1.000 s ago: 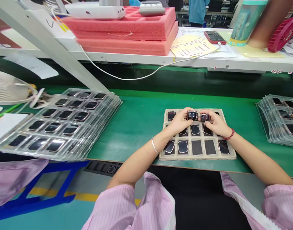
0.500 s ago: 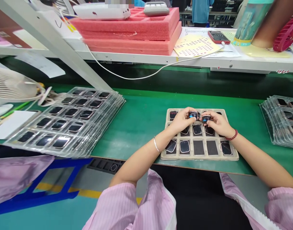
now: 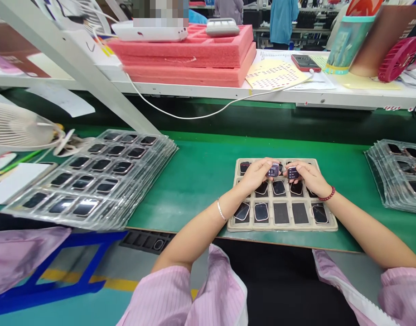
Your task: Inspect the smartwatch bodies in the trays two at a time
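My left hand (image 3: 257,174) grips a small square watch (image 3: 273,170) with a lit screen. Another lit watch (image 3: 292,173) is held in my right hand (image 3: 310,177), close beside the first. Both hands are above the back part of a beige compartment tray (image 3: 231,222), which lies on the green table (image 3: 194,181). Several watches sit in the tray's compartments, among them one at the front right (image 3: 319,213) and one at the front left (image 3: 261,212). Two front compartments (image 3: 281,213) show only dark bottoms. My hands hide part of the back row.
Stacked clear trays of watches (image 3: 100,165) stand at the left, beside a white fan (image 3: 19,124). Another clear stack (image 3: 403,167) is at the right. A shelf (image 3: 201,92) behind holds pink foam trays (image 3: 184,74), a phone (image 3: 306,63) and a cup (image 3: 350,43).
The screens of both held watches now show a different display, and my right thumb has moved off its screen. The whole view has shifted slightly.
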Demonstrator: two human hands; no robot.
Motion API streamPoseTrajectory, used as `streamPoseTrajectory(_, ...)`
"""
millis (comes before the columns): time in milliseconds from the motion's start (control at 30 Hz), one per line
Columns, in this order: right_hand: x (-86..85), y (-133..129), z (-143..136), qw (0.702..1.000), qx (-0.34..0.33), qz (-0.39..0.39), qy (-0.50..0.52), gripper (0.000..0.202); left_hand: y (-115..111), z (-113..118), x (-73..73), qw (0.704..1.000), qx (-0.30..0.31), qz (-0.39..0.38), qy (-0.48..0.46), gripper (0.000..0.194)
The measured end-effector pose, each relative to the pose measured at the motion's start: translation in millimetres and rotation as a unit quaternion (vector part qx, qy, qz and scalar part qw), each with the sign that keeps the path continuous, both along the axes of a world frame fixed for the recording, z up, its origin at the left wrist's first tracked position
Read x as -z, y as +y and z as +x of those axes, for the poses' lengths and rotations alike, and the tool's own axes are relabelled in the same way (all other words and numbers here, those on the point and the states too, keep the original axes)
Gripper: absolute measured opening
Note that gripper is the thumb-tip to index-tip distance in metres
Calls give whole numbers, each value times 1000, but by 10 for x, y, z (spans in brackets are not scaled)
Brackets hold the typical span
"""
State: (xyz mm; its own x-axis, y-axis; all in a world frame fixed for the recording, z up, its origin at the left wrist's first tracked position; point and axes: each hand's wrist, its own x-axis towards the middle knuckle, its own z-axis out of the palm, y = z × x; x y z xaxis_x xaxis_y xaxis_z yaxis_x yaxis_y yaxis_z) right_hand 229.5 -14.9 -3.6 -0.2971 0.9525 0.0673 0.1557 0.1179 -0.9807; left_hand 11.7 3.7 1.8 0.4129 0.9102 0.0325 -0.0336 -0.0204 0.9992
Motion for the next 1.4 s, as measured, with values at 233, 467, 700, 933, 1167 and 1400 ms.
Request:
streamPoseTrajectory(233,-2,0,-17,1000,-2,22,-16,29,9,6,24,1000,12,11,-13,35)
streamPoseTrajectory(467,-13,16,2,1000,11,8,-4,32,12,19,12,1000,2,30,-7,45)
streamPoseTrajectory(700,-21,-8,-12,1000,-4,23,-13,41,-2,16,24,999,12,41,-20,47)
streamPoseTrajectory(933,-59,-9,-15,1000,17,-1,-25,25,-7,25,12,999,12,18,-27,25)
streamPoseTrajectory(1167,-44,-12,-20,1000,15,0,-21,25,3,24,34,999,5,23,-24,23)
streamPoseTrajectory(1400,-12,-20,-18,1000,10,-3,-12,26,-13,21,-2,1000,0,14,-16,22)
